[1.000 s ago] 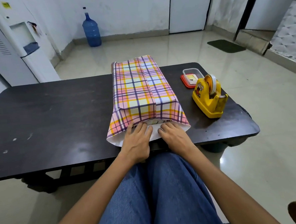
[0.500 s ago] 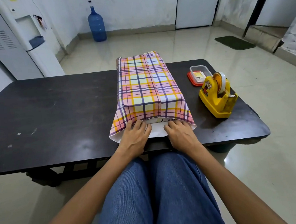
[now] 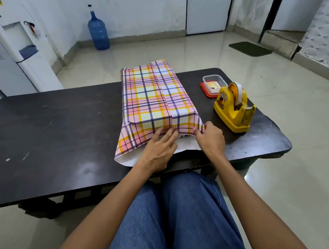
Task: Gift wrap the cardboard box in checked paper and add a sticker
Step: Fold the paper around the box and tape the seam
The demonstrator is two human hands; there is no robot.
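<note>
Head view, from the left: a water cooler stands at the upper left, with a blue bottle on the floor beside it. Mid-frame, the dark counter carries the cardboard box, almost wholly covered by the checked paper. A seam runs along the top, so the long wrap looks done; whether it is taped I cannot tell. At the near end the paper is open, its white inside lying on the counter. The left hand has straight fingers pressing the top flap down over that end. The right hand pinches the flap's right corner. Further right sit a small tub and a yellow tape dispenser. By my judgement, folding and taping the ends and adding the sticker remain.
</note>
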